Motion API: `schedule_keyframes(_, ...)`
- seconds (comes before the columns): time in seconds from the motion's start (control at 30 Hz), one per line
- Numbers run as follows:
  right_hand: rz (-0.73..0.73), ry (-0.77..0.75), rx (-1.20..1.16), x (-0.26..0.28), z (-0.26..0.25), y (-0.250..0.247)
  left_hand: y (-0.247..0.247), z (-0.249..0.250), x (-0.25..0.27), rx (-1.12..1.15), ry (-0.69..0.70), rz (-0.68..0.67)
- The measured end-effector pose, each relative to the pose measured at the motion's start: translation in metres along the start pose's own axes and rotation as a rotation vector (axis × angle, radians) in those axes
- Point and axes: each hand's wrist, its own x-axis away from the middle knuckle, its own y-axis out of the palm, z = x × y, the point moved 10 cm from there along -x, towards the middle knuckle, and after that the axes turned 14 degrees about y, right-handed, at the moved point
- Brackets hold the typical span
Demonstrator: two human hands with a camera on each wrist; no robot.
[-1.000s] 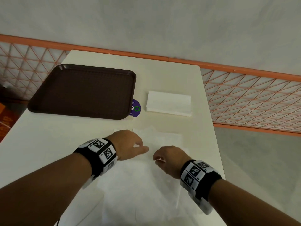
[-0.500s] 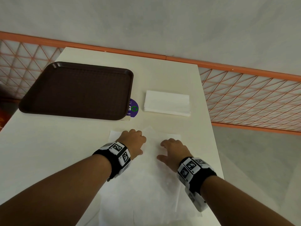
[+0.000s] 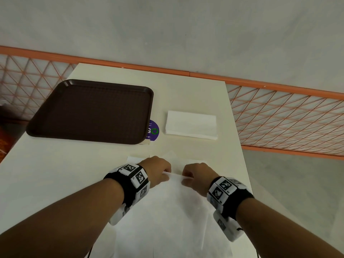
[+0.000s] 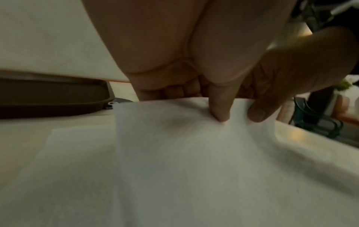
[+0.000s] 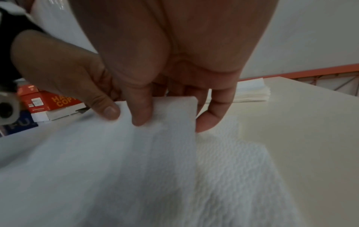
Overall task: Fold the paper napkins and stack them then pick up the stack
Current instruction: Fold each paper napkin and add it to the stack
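Observation:
A large white paper napkin (image 3: 171,216) lies unfolded on the near part of the cream table (image 3: 55,174). Its far edge is lifted off the table. My left hand (image 3: 158,171) pinches that edge between thumb and fingers, as the left wrist view shows (image 4: 221,113). My right hand (image 3: 195,174) pinches the same edge at its right corner (image 5: 143,112). More napkin (image 5: 233,176) lies flat under the lifted sheet. A stack of folded white napkins (image 3: 191,124) sits farther back on the table, apart from both hands.
A dark brown tray (image 3: 89,110) lies at the back left, with a purple round sticker (image 3: 153,130) at its right corner. An orange lattice railing (image 3: 288,116) runs behind and right of the table. The table's right edge is close to my right wrist.
Both hands went from lying on the napkin's far part to curling on its far edge, which is now raised. The hands sit a little nearer to me than half a second ago.

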Motion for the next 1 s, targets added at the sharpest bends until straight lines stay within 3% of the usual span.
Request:
schedule_keyframes(0.13,-0.039,-0.017,-0.023,-0.002,0.006,-0.019,0.000,-0.002,-0.001,0.154,0.012,0.050)
schedule_keyframes(0.23,-0.031,0.014,0.006,-0.011,0.013,-0.020,0.003,-0.009,-0.005,0.143,-0.020,0.060)
schedule_keyframes(0.4,0.066,0.075,0.134,-0.017,0.021,-0.010,0.008,-0.021,-0.008,-0.017,-0.083,0.083)
schedule_keyframes(0.53,0.233,-0.046,0.272,0.000,0.005,-0.012,0.001,-0.007,-0.005,-0.226,0.021,0.213)
schedule_keyframes(0.6,0.250,-0.111,0.318,0.009,-0.003,-0.001,0.004,0.002,-0.001,-0.285,0.075,0.248)
schedule_keyframes(0.8,0.034,-0.147,0.472,0.013,0.009,0.060,0.062,-0.003,0.009,-0.366,0.014,-0.067)
schedule_keyframes(1.0,0.010,-0.121,0.505,0.011,0.026,0.066,0.075,-0.018,0.010,-0.423,0.025,-0.118)
